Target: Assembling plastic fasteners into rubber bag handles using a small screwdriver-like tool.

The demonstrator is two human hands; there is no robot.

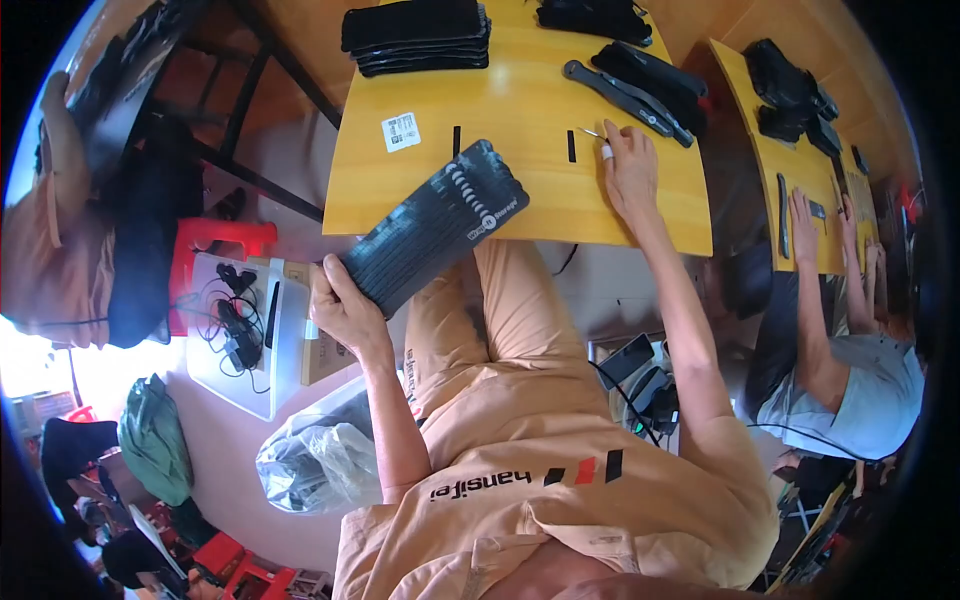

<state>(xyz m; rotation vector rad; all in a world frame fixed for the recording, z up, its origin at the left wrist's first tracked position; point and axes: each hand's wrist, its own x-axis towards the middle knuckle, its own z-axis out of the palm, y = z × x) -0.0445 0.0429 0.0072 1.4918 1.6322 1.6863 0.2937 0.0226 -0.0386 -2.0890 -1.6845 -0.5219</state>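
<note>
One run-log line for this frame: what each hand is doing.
left hand: grips black flat pouch at table edge | right hand: on yellow table, pinching small metal pin

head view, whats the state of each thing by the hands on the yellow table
black pouch: flat, held at one end by the left hand, other end resting on the yellow table
small pointed tool: lying on the table, at the right hand fingertips
folding multi-tool: unfolded, lying untouched
stack of black pouches: piled flat, untouched
</note>
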